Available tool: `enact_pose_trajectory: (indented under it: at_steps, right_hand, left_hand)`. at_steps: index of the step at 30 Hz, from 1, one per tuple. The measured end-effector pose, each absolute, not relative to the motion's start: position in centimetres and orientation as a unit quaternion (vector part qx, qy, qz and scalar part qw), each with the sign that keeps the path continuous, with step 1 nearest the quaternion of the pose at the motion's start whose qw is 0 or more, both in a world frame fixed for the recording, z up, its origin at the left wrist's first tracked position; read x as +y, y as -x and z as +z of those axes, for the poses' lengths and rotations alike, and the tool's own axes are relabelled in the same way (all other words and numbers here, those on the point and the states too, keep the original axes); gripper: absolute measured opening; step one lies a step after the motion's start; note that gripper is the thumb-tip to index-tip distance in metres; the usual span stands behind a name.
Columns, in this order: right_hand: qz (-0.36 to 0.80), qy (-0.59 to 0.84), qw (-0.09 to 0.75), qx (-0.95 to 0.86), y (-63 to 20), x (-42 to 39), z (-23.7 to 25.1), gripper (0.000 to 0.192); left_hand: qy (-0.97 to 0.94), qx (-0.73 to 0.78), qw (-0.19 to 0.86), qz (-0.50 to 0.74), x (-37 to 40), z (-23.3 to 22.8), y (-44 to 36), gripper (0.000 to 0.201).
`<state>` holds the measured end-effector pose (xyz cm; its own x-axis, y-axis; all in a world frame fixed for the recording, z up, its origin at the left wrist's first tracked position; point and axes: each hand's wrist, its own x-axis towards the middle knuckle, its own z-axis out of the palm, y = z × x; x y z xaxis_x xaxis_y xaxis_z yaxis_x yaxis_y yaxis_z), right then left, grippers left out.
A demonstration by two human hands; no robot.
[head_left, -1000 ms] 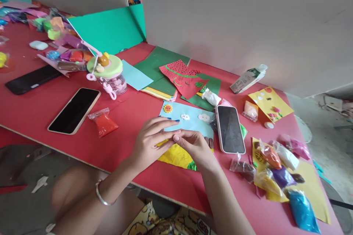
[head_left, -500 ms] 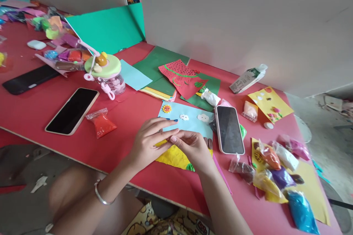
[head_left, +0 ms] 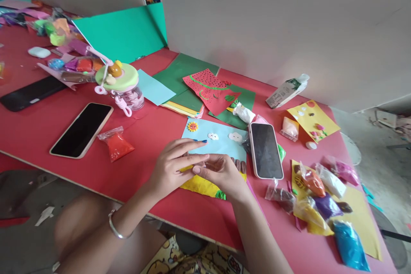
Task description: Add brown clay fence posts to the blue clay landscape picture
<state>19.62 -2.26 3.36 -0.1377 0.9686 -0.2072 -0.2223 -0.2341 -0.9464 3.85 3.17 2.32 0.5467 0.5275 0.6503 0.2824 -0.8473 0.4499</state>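
My left hand (head_left: 171, 168) and my right hand (head_left: 221, 174) meet fingertip to fingertip over a light blue craft card (head_left: 221, 144) on the red table (head_left: 154, 128). The card carries a small sun (head_left: 192, 126), two white clouds (head_left: 235, 136) and a yellow clay patch (head_left: 199, 184) along its near edge. Whatever sits between my fingertips is too small to make out. Brown clay lumps (head_left: 240, 165) show just past my right hand. A silver bangle (head_left: 115, 226) is on my left wrist.
A phone (head_left: 266, 150) lies right of the card, another phone (head_left: 81, 129) to the left beside a red clay bag (head_left: 116, 143). Several coloured clay bags (head_left: 324, 199) sit on yellow paper at right. A lidded jar (head_left: 120, 85), stacked coloured paper (head_left: 192, 87) and a small carton (head_left: 286, 90) lie behind.
My hands have stayed together on the card, with my right fingers shifting slightly left against my left hand. The view has drifted a little to the right.
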Motion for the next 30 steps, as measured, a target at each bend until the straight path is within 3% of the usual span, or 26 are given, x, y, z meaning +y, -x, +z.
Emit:
enact_pose_trajectory:
  at_steps: [15, 23, 30]
  right_hand:
    - [0.609, 0.493, 0.503, -0.364, -20.4, -2.0, 3.5, 0.025]
    - [0.493, 0.545, 0.516, -0.441, -20.8, -2.2, 2.9, 0.017]
    - [0.430, 0.581, 0.504, -0.473, -20.6, -2.2, 2.9, 0.023]
  left_hand:
    - [-0.843, 0.243, 0.152, 0.455, 3.3, 3.0, -3.8, 0.021]
    - [-0.794, 0.335, 0.259, 0.437, 2.8, 3.1, -3.9, 0.018]
    - [-0.716, 0.391, 0.368, 0.446, 2.5, 2.7, -4.3, 0.010]
